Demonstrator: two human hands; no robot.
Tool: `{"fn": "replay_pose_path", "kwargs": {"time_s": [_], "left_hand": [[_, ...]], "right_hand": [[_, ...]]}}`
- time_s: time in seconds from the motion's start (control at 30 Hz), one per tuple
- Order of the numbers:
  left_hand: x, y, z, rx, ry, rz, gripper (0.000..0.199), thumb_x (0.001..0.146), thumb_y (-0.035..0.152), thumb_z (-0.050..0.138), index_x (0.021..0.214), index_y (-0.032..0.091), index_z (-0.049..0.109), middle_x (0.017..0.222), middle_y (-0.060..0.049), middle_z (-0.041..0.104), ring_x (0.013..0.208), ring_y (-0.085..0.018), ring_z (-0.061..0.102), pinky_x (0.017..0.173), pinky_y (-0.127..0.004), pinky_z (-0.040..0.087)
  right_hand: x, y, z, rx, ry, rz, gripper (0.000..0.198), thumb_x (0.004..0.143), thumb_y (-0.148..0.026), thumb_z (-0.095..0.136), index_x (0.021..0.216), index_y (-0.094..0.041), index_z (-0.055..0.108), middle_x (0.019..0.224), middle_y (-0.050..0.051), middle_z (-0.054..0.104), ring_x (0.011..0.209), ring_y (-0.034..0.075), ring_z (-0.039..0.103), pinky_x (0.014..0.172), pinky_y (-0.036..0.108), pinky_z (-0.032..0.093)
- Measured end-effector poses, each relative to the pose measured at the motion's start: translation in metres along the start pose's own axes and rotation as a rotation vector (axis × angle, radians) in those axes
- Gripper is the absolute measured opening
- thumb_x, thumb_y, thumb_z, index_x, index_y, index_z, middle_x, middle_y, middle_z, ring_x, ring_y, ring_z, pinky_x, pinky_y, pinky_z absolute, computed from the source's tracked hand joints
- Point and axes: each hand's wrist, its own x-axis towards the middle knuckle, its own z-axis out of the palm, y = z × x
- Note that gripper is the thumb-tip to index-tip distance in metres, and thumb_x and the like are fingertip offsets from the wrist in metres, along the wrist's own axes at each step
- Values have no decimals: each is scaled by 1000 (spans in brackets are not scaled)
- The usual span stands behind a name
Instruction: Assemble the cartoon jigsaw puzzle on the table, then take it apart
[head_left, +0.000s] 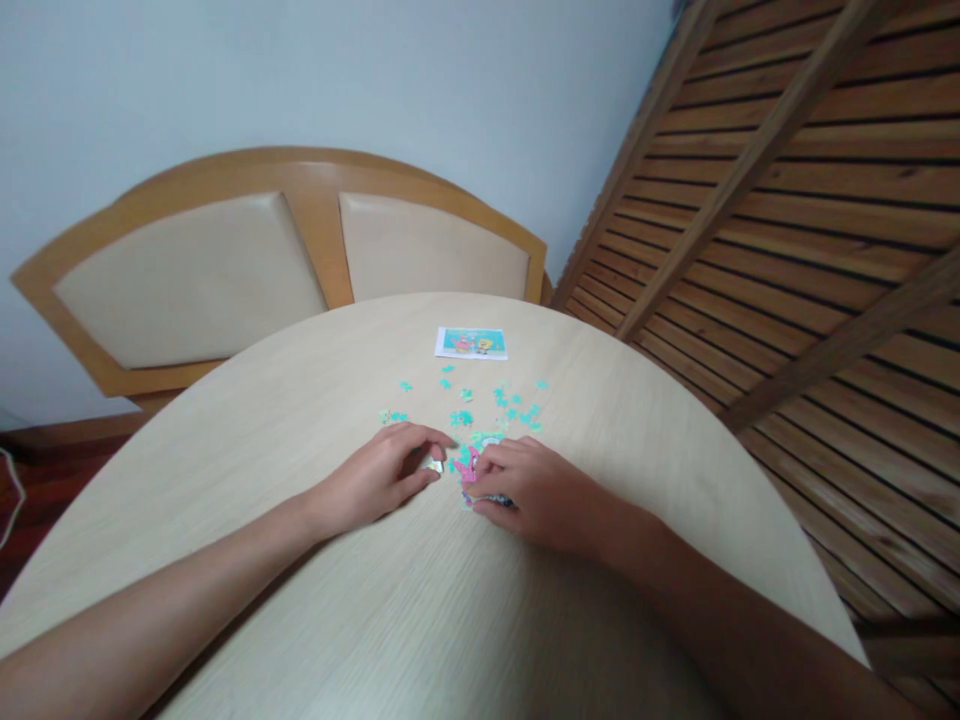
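Puzzle (467, 468) touched by curled right hand (536, 485), grip unclear; left hand (388, 467) half-open around piece (435, 465).

No words, numbers or signs can be read; any lettering on the picture card (471, 343) near the tabletop's (262, 430) far edge is too small.

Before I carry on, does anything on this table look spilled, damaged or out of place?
Nothing stands out. Loose puzzle pieces lie scattered on the near side of the picture card, normal for puzzles; tiny damage wouldn't show.
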Motion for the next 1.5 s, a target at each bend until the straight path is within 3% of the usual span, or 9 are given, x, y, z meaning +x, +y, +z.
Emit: {"fn": "replay_pose_path", "kwargs": {"time_s": [0.17,0.37,0.6,0.7,0.8,1.0,1.23,1.5], "left_hand": [[-1,10,6,-127,-17,21,24,95,23,55,118,22,61,110,-5,70,100,-20,65,91,-35,51],[-2,18,10,-224,90,-23,26,95,25,59,121,21,60,102,-5,70,89,-16,66,84,-32,54],[-4,26,23,-440,154,-28,45,91,29,67,131,19,49,122,-11,63,81,-13,67,83,-34,58],[-4,26,26,-399,175,2,48,91,31,68,134,21,47,124,-10,62,84,-15,68,85,-35,58],[-5,23,24,-249,167,48,47,92,30,67,134,22,46,123,-10,64,99,-19,67,94,-38,56],[-5,20,17,17,25,139,39,91,30,68,126,23,52,123,-9,66,115,-25,63,101,-44,51],[-2,24,14,23,-74,221,26,94,27,65,118,23,58,123,-7,67,117,-23,61,105,-42,48],[-1,25,14,53,-80,252,17,97,26,60,112,23,65,122,-8,67,117,-23,61,104,-42,49]], "right_hand": [[1,-1,-1,24,9,12,17,92,-30,69,104,-19,73,104,6,71,97,22,64,83,35,39],[4,-1,2,36,87,49,13,96,-29,63,100,-19,70,97,5,73,94,22,65,83,35,39],[8,-13,3,260,231,121,18,94,-24,65,111,-19,63,106,4,74,91,18,66,85,31,42],[9,-14,2,306,229,117,16,94,-18,61,109,-21,66,107,3,75,91,17,67,86,31,43],[9,-11,0,301,249,130,18,94,-16,59,107,-21,72,103,4,76,94,18,68,87,31,44],[6,-4,-11,324,164,336,18,92,-20,62,96,-21,79,91,3,79,83,17,70,76,28,47],[3,-3,-17,395,39,415,22,94,-26,60,94,-22,81,86,2,80,74,16,69,67,26,45],[0,-4,-20,153,-17,394,19,90,-28,65,101,-23,80,94,5,80,85,21,71,74,30,46]]}}
